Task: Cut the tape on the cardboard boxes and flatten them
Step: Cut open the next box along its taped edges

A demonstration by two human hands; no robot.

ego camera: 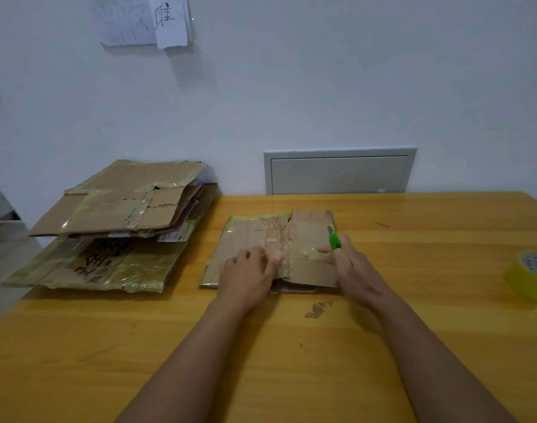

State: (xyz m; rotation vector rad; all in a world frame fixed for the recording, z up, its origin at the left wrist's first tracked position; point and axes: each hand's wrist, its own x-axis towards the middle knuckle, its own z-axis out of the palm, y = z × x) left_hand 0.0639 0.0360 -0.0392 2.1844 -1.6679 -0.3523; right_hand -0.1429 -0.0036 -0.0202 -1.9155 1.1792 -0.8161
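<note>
Flattened brown cardboard box (273, 248) with glossy yellowish tape lying mid-table on smooth orange wooden table (291, 361), left hand (249, 276) pressing it with loosely bent fingers, right hand (352, 267) curled around green utility knife (334, 241), stack of flattened taped boxes (114, 227) at left edge, yellow tape roll (529, 276) at right.

A flattened box (270, 248) lies mid-table (261, 361), cardboard stack (120, 215) left, tape roll (532, 276) right.

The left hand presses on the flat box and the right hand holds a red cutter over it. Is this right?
Not quite: the cutter in the right hand is green, not red, as the head view shows. The left hand does press on the flat box.
</note>
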